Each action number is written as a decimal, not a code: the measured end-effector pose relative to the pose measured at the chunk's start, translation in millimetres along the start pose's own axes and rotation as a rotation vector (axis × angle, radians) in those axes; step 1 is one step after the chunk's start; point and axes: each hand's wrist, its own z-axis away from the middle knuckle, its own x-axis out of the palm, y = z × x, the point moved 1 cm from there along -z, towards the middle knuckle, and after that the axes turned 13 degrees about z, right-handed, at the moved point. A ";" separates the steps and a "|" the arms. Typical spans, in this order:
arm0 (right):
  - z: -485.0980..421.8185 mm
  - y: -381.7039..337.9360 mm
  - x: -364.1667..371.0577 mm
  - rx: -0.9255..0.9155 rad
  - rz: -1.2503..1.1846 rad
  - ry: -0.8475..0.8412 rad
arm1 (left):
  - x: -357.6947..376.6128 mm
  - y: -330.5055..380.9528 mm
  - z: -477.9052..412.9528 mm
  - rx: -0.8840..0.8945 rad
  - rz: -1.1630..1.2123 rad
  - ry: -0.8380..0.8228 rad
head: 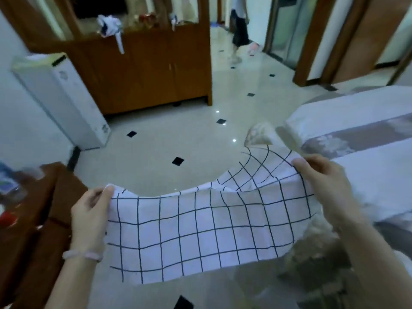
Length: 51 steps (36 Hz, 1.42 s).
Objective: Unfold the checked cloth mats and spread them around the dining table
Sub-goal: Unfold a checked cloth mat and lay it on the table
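A white cloth mat with a black checked grid [200, 230] hangs spread out in the air in front of me, above the tiled floor. My left hand [89, 212] pinches its upper left corner. My right hand [323, 181] grips its upper right edge, where the cloth bunches and folds over. The top edge sags between the two hands. The dining table [367, 121], covered in a white and grey floral cloth, lies to the right, just beyond my right hand.
A dark wooden piece of furniture [33, 219] stands at the lower left. A white appliance [66, 97] leans by the left wall, next to a wooden cabinet [145, 70]. A person [239, 30] walks in the far hallway. A pale furry shape [312, 253] sits below the cloth.
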 end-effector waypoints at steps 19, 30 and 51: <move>-167.0 91.6 -158.0 0.293 -0.086 0.712 | 438.8 65.2 -162.7 0.150 0.264 -0.658; -159.8 172.4 -204.8 0.613 -0.062 1.026 | 658.5 31.2 -131.0 0.087 0.224 -1.050; -210.6 331.0 -205.2 1.112 0.003 1.043 | 861.7 -114.5 -100.8 -0.161 -0.317 -1.413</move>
